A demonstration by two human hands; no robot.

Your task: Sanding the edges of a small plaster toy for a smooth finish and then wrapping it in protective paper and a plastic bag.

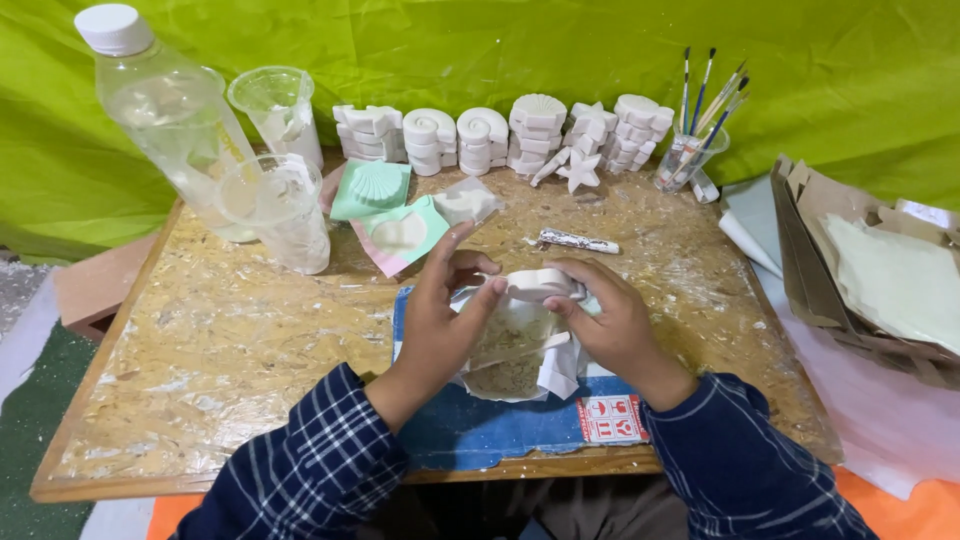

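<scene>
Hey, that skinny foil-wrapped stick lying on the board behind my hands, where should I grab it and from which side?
Probably pinch the foil-wrapped stick around its middle, coming straight down from above. It lies flat and lengthwise across the wooden board, thin enough for a fingertip pinch across its width, with bare board around it.

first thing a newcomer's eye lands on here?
Probably the left hand and right hand at centre, gripping a white plaster cast over crumpled paper on a blue mat. Next, the row of stacked white shell casts along the table's far edge against the bright green backdrop, and the clear plastic bottle at far left.
</scene>
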